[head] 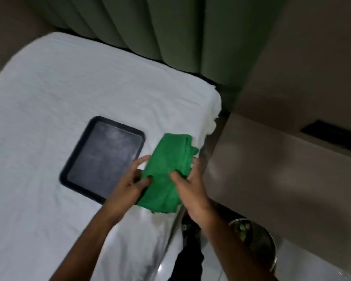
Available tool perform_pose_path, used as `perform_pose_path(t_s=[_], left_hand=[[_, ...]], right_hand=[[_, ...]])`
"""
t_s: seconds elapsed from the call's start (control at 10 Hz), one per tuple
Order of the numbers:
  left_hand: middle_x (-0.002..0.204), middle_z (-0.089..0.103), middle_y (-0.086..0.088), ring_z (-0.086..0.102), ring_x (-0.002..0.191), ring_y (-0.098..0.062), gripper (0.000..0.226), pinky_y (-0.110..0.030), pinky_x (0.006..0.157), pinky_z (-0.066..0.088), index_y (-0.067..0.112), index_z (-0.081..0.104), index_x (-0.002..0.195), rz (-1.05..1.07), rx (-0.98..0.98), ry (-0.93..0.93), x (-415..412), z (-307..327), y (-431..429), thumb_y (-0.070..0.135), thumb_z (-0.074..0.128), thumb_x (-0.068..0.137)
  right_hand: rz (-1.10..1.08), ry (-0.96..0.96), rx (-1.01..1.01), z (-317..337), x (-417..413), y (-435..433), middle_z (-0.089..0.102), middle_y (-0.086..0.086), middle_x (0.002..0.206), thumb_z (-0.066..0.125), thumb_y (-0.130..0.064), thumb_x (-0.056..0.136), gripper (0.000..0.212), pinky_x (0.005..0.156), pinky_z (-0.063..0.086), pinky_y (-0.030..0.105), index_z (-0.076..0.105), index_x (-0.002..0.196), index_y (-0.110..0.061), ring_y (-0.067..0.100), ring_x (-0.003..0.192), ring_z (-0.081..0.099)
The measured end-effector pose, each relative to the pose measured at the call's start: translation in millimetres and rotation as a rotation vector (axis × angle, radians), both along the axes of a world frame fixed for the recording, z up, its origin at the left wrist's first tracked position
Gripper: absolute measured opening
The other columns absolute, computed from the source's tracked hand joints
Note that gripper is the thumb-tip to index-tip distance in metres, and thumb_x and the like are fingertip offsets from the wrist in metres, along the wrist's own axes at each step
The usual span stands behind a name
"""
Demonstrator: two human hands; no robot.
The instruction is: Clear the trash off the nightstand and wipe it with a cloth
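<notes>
While gripped, cloth [168,171] between hands.

There is one green cloth [168,175], and two hands: the left hand [128,185] and the right hand [190,191] each grip it, one on each side. There is one dark tray [73,159], lying just left of the left hand. There is one metal bin [257,242], below and to the right of the right hand. Both the cloth and the tray are over one white bed sheet [69,88].
</notes>
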State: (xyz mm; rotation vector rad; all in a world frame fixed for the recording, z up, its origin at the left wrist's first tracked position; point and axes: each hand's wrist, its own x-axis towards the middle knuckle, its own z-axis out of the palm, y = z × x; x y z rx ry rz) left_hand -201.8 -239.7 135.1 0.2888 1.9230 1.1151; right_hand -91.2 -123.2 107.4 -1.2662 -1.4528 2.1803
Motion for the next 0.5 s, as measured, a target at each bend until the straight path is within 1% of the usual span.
perform_pose_path(t_s=[0.1, 0.2, 0.3, 0.4, 0.5], left_hand=[[0.122, 0.065, -0.005, 0.066, 0.106, -0.02, 0.056, -0.021, 0.076, 0.059, 0.025, 0.051, 0.131, 0.002, 0.011, 0.253, -56.8, 13.6, -30.0, -0.014, 0.048, 0.091], [0.129, 0.059, -0.011, 0.06, 0.112, -0.03, 0.052, -0.04, 0.087, 0.056, 0.029, 0.059, 0.126, -0.099, -0.114, 0.461, -100.4, 3.1, -47.1, -0.009, 0.048, 0.091], [0.134, 0.051, -0.024, 0.05, 0.118, -0.047, 0.046, -0.057, 0.097, 0.047, 0.034, 0.063, 0.124, -0.325, -0.46, 0.723, -100.6, -18.4, -50.9, 0.007, 0.051, 0.088], [0.15, 0.032, -0.02, 0.031, 0.132, -0.045, 0.044, -0.061, 0.106, 0.035, 0.041, 0.06, 0.125, -0.293, -0.687, 0.762, -89.2, -29.2, -38.1, 0.017, 0.058, 0.089], [0.145, 0.042, -0.026, 0.037, 0.132, -0.048, 0.022, -0.067, 0.101, 0.034, 0.022, 0.072, 0.102, -0.232, -0.651, 0.943, -73.9, -19.4, -15.0, 0.022, 0.07, 0.08]], right_hand=[[0.102, -0.011, 0.071, 5.6, -67.8, -26.0, 0.07, 0.008, 0.116, 0.069, -0.012, 0.082, 0.046, 0.086, 0.059, 0.036, 0.042, 0.117, -0.022, 0.017, 0.098, 0.069], [0.198, -0.051, 0.086, 1.9, -108.0, -42.4, 0.067, 0.009, 0.121, 0.071, -0.019, 0.083, 0.048, 0.085, 0.055, 0.026, 0.044, 0.123, -0.016, 0.015, 0.101, 0.066], [0.288, -0.188, 0.234, 2.1, -100.2, -45.2, 0.068, 0.016, 0.113, 0.067, -0.016, 0.087, 0.036, 0.089, 0.056, 0.036, 0.051, 0.118, -0.01, 0.029, 0.105, 0.066], [0.084, -0.165, 0.276, 15.3, -46.4, -27.0, 0.065, 0.006, 0.082, 0.056, -0.012, 0.094, 0.018, 0.069, 0.051, 0.033, 0.053, 0.101, -0.028, 0.025, 0.081, 0.064], [-0.151, -0.211, 0.447, 51.1, 52.4, 19.6, 0.062, -0.013, 0.065, 0.05, -0.024, 0.096, 0.021, 0.056, 0.048, 0.019, 0.052, 0.086, -0.042, 0.007, 0.058, 0.057]])
